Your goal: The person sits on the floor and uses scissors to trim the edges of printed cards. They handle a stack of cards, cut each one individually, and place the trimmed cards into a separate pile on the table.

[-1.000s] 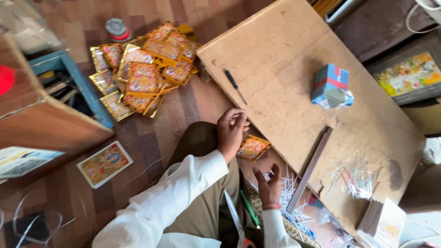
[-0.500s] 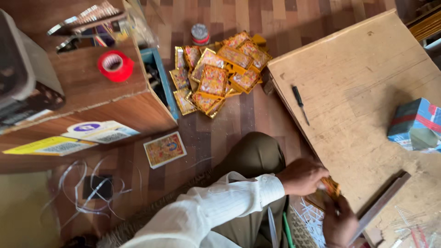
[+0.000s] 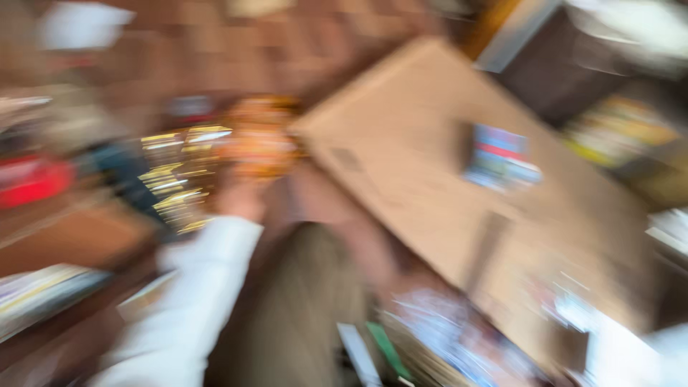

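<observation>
Left hand (image 3: 240, 197): centre-left of frame, white sleeve, reaching to the orange packets (image 3: 261, 140); finger state cannot be told through blur.
Board (image 3: 430, 179): right of centre, pale wood.

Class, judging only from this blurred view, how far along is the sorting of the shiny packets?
Done: a pile of shiny packets lies on the floor beside the wooden board. In hand: the left hand, in a white sleeve, reaches over that pile with something orange at its fingers; blur hides the grip. Left: cannot be told; the right hand is not visible, and only a blue box shows on the board.
</observation>
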The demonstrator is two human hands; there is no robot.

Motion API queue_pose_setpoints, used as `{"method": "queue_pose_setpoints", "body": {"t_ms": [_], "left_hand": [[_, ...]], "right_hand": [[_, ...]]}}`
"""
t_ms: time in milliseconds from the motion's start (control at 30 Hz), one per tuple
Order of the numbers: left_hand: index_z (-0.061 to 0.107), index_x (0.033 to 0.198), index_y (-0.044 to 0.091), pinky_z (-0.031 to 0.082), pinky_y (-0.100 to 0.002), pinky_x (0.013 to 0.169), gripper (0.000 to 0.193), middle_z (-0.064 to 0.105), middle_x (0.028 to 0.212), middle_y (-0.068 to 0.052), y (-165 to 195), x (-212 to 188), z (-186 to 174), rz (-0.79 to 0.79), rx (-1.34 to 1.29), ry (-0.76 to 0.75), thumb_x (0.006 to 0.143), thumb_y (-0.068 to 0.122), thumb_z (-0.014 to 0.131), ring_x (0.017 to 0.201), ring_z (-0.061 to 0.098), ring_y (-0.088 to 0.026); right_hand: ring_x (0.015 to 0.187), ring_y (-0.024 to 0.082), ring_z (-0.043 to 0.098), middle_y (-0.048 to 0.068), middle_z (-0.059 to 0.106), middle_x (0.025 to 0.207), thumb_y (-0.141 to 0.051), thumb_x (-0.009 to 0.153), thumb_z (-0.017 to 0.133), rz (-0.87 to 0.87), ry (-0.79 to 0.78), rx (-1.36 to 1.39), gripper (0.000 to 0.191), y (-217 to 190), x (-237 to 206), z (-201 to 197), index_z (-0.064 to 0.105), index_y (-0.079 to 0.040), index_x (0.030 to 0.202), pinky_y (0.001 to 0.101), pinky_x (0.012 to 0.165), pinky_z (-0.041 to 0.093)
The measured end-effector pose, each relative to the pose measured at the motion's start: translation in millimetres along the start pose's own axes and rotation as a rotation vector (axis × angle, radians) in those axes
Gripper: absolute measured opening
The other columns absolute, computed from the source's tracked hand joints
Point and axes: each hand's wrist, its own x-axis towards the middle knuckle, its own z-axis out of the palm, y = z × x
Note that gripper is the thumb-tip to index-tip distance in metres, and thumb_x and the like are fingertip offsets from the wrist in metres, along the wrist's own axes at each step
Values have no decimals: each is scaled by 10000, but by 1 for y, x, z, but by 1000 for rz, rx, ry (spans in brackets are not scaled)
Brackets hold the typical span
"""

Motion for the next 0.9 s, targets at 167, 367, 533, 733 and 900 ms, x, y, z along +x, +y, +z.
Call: {"method": "queue_pose_setpoints", "body": {"t_ms": [167, 367, 533, 733, 900], "left_hand": [[675, 1117, 57, 529, -349, 772, 185, 696, 1018, -87, -84, -66, 156, 32, 903, -298, 949, 131, 657, 919, 665, -202], [678, 1144, 42, 542, -348, 799, 216, 705, 1034, -106, -160, -122, 201, 40, 1258, -361, 942, 121, 669, 933, 676, -204], [680, 1166, 30, 553, -347, 821, 243, 713, 1047, -121, -125, -132, 204, 88, 1374, -390, 937, 111, 680, 944, 686, -207], [683, 1193, 15, 566, -346, 847, 276, 722, 1062, -139, -69, -97, 125, 184, 1491, -368, 930, 101, 692, 957, 698, -210], [685, 1215, 3, 577, -345, 869, 304, 729, 1075, -154, -73, -158, 143, 476, 1449, -247, 925, 92, 703, 968, 707, -212]], "right_hand": [[807, 222, 726, 138, 760, 949, -139, 898, 751, 132, 163, 121, 247, 49, -22, -58, 748, 40, 1069, 340, 757, 585], [739, 173, 731, 93, 770, 867, -133, 891, 759, 90, 193, 96, 234, 29, -33, -62, 746, 56, 1029, 299, 691, 587], [740, 142, 698, 73, 760, 855, -144, 894, 764, 49, 183, 22, 238, 26, -28, -64, 755, 53, 1028, 272, 685, 556], [867, 137, 680, 81, 769, 993, -126, 852, 804, -97, 560, -26, 307, 47, 34, -128, 756, 48, 1099, 269, 770, 540], [1025, 246, 727, 177, 749, 1132, -137, 816, 819, -145, 825, -233, 410, 66, 106, -201, 712, 55, 1163, 331, 913, 558]]}}
